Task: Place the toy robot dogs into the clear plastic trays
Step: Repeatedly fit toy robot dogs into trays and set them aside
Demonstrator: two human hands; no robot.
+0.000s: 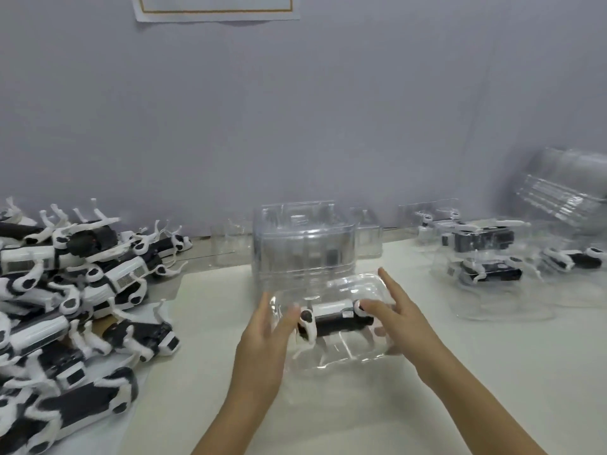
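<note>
**Both grips flat at the ends of a tray with one dog in it**

The left grip, a bare hand at lower centre of the frame, has its fingers straight and a little apart, their tips at the left end of the clear plastic tray, close by a white leg joint; motion blur hides whether they touch the plastic or the toy; the right grip, also a bare hand, is spread wide with straight fingers over the tray's right end, one fingertip against the round white joint there; neither grip is curled round anything.

Between the two grips lies a toy robot dog, black and white, on its side inside the tray, body running left to right across the frame; the tray rests on the pale worktop just below centre.

Directly above it in the frame stands a stack of empty clear trays, touching or nearly touching the tray's upper edge; along the left edge a heap of toy dogs lies tangled, legs pointing every way; at centre right, well apart from the grips, are filled trays with dogs inside; above those, at the right edge, more empty trays lean tilted against the grey wall; a sheet of paper hangs at the top of the frame.
</note>
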